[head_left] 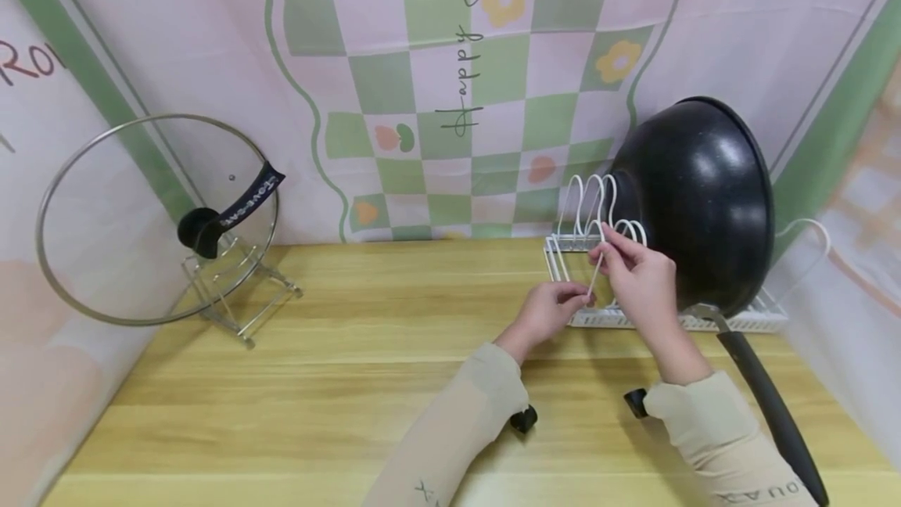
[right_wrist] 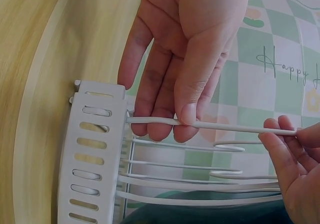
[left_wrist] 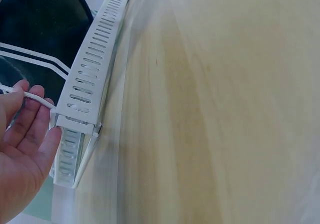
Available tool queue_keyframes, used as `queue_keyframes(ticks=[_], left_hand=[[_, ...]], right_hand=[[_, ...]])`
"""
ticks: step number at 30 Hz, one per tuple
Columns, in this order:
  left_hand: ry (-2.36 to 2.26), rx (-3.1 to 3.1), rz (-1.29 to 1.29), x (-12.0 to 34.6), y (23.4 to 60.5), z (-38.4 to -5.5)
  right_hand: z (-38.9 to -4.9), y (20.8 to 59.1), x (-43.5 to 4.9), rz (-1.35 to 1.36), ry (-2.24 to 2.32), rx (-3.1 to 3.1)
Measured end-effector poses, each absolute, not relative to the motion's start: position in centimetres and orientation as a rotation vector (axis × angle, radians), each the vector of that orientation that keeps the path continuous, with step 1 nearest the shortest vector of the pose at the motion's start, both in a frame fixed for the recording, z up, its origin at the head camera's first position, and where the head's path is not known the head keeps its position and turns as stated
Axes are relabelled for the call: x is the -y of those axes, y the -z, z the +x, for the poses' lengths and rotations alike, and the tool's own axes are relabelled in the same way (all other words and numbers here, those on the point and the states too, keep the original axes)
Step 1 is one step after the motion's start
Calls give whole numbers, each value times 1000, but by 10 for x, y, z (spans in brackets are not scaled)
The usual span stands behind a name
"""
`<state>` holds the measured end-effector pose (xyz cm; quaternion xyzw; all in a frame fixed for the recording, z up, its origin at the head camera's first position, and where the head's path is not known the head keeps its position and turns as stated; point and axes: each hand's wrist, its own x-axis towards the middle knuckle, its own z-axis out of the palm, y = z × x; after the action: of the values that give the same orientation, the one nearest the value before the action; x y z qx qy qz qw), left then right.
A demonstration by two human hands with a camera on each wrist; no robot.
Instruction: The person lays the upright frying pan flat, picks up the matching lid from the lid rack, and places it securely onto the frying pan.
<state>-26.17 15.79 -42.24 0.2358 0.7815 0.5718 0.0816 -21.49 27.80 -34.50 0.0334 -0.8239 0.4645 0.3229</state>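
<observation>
The left hand (head_left: 545,311) pinches the wire (right_wrist: 230,127) low by the rack (right_wrist: 112,149), thumb (right_wrist: 189,112) across outstretched fingers (right_wrist: 160,82); the right hand (head_left: 644,280) pinches it near its top. This looks like adjusting the wire; next likely calls for steadying above, pressing gently below. Both forearms (head_left: 450,429) reach forward over the tabletop (head_left: 338,382), left of the wok (head_left: 693,194).

White rack (right_wrist: 91,151) partly offscreen (right wrist)

We see a slim white wire divider (right_wrist: 230,127), its lower part pinched by the left hand (head_left: 543,313) and its upper part by the right hand (head_left: 642,280). It slants up beside the end of our slotted white rack (right_wrist: 91,159).
</observation>
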Motion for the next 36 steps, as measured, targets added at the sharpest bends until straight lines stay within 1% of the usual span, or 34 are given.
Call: queue_keyframes(ticks=[22, 36], left_hand=[[-1726, -2313, 677, -150, 423, -263], [-1733, -2293, 672, -146, 424, -263]], right_hand=[[-216, 345, -271, 98, -1168, 2169], [-214, 339, -270, 49, -1276, 2251]])
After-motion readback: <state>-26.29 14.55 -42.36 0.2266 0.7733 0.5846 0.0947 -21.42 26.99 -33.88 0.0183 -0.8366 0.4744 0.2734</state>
